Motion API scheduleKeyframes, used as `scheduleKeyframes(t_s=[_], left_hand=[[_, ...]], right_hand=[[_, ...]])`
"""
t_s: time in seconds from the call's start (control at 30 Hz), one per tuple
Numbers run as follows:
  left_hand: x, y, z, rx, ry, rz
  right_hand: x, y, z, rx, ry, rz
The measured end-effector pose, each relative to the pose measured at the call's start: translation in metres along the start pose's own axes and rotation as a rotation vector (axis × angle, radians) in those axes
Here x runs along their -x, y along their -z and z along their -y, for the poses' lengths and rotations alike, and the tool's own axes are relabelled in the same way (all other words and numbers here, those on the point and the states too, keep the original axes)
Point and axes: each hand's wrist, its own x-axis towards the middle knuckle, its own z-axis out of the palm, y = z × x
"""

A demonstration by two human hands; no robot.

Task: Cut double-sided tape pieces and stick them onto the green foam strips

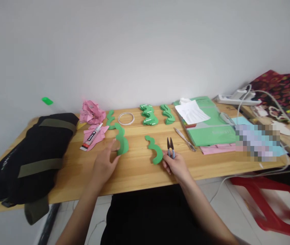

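My left hand [106,161] pinches a green wavy cutout [123,144] by its lower left edge, just above the tabletop. A second, narrower green wavy piece [157,152] is held at its lower end by the fingertips of my right hand [176,166]. Tucked in that same right hand are small thread snips [170,146], their dark blades pointing away from me. Behind lie a stack of green wavy pieces [148,115], a smaller stack [167,114] and a loose green strip [110,119]. A roll of white tape [126,118] lies between them.
Crumpled pink paper [92,112] and a glue tube [91,136] lie at left, beside a black bag [40,153]. A pen [185,139], green folder [211,131], white paper [192,112] and power strip [238,98] are at right. A red stool [259,204] stands below.
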Motion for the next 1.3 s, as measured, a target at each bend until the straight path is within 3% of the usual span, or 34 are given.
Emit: scheduleKeyframes(t_s=[0.17, 0.33, 0.43, 0.57, 0.7, 0.8, 1.1, 1.2, 1.3], left_hand=[[-0.002, 0.001, 0.010, 0.085, 0.142, 0.103], [0.003, 0.006, 0.004, 0.281, 0.252, 0.070], [0.005, 0.013, -0.010, 0.525, 0.307, 0.035], [0.001, 0.018, -0.042, 1.091, 0.365, 0.166], [-0.007, 0.012, -0.072, 1.343, 0.323, 0.302], [-0.013, 0.006, -0.083, 1.372, 0.310, 0.361], [-0.013, -0.007, -0.080, 1.348, 0.377, 0.372], [-0.012, -0.010, -0.079, 1.313, 0.339, 0.360], [-0.013, -0.011, -0.080, 1.112, 0.240, 0.324]], right_hand=[[-0.001, -0.005, -0.006, 0.105, 0.024, -0.004], [-0.001, -0.003, -0.012, 0.204, 0.099, -0.013], [0.001, -0.001, -0.010, 0.219, 0.124, -0.076], [0.009, -0.007, 0.004, 0.155, 0.167, -0.173], [0.020, -0.018, 0.025, 0.017, 0.146, 0.026], [0.024, -0.022, 0.037, -0.088, 0.071, 0.125], [0.015, -0.017, 0.038, -0.047, 0.011, 0.180], [0.014, -0.018, 0.038, -0.053, -0.014, 0.199], [0.012, -0.018, 0.038, -0.034, -0.013, 0.197]])
